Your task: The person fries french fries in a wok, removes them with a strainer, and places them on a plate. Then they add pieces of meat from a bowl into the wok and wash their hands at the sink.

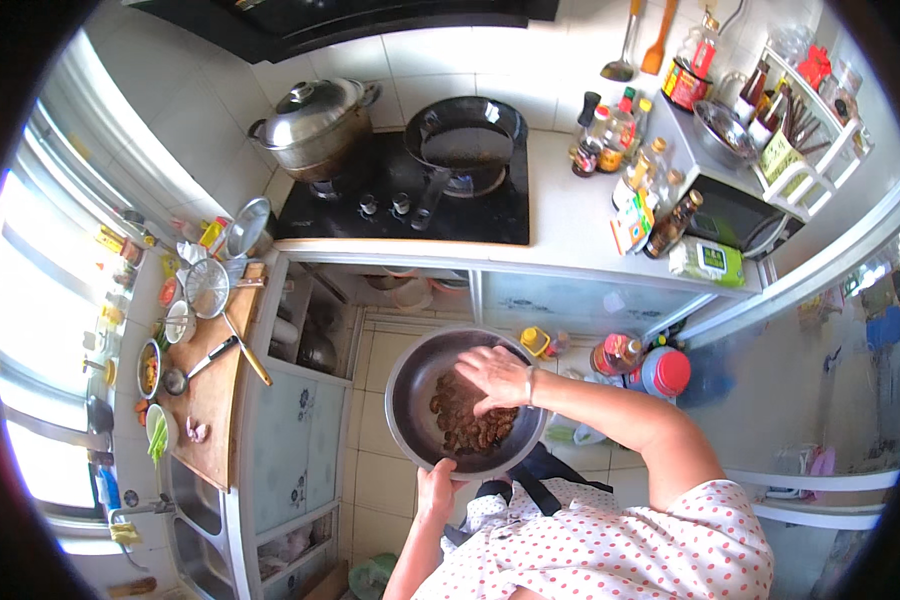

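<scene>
A round metal mixing bowl (411, 401) is held in front of my body, above the tiled floor. My left hand (439, 482) grips its near rim, thumb on top. Dark brown chunks of food, perhaps marinated meat (487, 435), lie in the bottom, mostly at the near side. My right hand (495, 379) reaches into the bowl over these chunks with its fingers apart. A bracelet circles that wrist. Whether the fingertips touch the food is hard to tell, since the palm hides part of it.
Beyond the bowl, a black wok (465, 135) and a lidded steel pot (319, 127) stand on the gas hob (345, 217). Seasoning bottles (615, 139) crowd the right counter. At left, a wooden cutting board (214, 420) bears a ladle (176, 381) and a wire skimmer (208, 289). Jugs (664, 371) stand on the floor.
</scene>
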The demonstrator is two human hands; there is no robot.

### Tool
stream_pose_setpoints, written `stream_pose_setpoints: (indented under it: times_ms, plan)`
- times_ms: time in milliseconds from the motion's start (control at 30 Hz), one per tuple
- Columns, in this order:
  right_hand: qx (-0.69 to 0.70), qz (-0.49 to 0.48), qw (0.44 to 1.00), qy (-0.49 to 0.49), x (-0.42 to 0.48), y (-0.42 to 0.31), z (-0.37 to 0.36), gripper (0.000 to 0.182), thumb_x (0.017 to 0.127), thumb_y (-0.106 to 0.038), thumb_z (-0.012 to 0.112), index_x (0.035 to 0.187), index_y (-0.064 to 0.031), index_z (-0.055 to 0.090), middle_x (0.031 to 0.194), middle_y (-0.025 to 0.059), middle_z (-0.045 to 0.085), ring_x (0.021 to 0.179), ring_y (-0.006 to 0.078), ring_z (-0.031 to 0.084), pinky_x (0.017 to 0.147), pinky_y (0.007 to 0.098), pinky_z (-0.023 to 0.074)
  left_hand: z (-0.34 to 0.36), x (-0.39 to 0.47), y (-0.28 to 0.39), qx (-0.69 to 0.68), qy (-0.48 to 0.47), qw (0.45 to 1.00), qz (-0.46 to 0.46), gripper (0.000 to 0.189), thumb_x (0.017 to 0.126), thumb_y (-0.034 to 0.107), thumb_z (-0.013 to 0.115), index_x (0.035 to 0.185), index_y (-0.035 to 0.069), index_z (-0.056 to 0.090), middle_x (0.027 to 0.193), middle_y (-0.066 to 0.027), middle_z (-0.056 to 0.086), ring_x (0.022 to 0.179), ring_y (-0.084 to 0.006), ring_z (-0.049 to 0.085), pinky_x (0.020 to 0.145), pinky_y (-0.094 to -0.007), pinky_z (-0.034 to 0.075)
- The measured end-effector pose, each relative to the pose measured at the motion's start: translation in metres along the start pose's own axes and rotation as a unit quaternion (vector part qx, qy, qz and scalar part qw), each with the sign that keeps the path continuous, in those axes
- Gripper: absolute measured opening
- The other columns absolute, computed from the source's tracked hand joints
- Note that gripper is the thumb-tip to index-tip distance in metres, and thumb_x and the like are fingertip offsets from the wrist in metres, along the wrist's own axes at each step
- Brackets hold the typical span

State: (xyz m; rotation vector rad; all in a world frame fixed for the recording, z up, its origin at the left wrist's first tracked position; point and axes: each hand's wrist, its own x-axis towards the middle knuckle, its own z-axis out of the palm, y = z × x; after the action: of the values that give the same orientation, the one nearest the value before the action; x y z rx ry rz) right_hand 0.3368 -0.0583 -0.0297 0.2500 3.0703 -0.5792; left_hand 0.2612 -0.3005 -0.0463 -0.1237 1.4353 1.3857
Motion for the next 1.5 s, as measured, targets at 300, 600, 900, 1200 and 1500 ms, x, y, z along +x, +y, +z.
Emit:
stream_pose_setpoints:
  times_ms: [300,600,900,1200,1500]
  plan:
    - [0.017,-0.031,0.976,-0.217,0.083,-0.015,-0.002,0.099,0.047,-0.046,0.082,0.131,-0.0157,0.039,0.125,0.016,0.038,0.112,0.0373,0.043,0.08,0.0521,0.047,-0.005,0.028,0.056,-0.101,0.087,0.99,0.04,0.028,0.079,0.002,0.05,0.104,-0.01,0.048,0.096,-0.0169,0.058,0.081,-0.0293,0.063,0.065,-0.041,0.058]
    - [0.048,-0.1,0.99,-0.087,0.172,0.024,0.015,0.031,0.071,-0.014,0.064,0.101,-0.0104,0.058,0.118,0.0207,0.04,0.094,0.0392,0.056,0.078,0.0443,0.0519,0.003,0.078,0.123,-0.112,0.127,0.983,0.066,0.024,0.079,0.004,0.052,0.099,-0.008,0.051,0.09,-0.0137,0.057,0.074,-0.0255,0.061,0.061,-0.0377,0.057]
    - [0.414,0.024,0.907,-0.074,0.239,0.058,0.008,0.019,0.063,-0.005,0.067,0.08,-0.0042,0.058,0.078,0.0125,0.058,0.07,0.0242,0.06,0.063,0.033,0.0495,-0.01,0.105,0.157,-0.131,0.131,0.983,0.015,0.026,0.08,0.001,0.045,0.102,-0.012,0.049,0.091,-0.0164,0.06,0.076,-0.027,0.066,0.066,-0.0388,0.059]
    - [0.845,0.201,0.473,-0.147,0.27,0.028,-0.051,0.025,0.076,0.009,0.058,0.096,-0.0054,0.055,0.097,0.0088,0.058,0.084,0.0202,0.062,0.071,0.0293,0.0543,-0.036,0.118,0.2,-0.144,0.128,0.98,0.039,0.017,0.079,0.004,0.052,0.084,-0.012,0.055,0.078,-0.0145,0.06,0.069,-0.0252,0.065,0.059,-0.0316,0.055]
    - [0.925,0.183,0.328,-0.066,0.301,0.001,-0.094,0.021,0.079,0.01,0.054,0.09,-0.007,0.058,0.093,0.0129,0.059,0.078,0.0206,0.059,0.062,0.0255,0.0476,-0.051,0.125,0.229,-0.165,0.054,0.983,0.058,0.018,0.079,0.001,0.046,0.094,-0.008,0.052,0.079,-0.0126,0.06,0.065,-0.025,0.064,0.055,-0.0335,0.058]
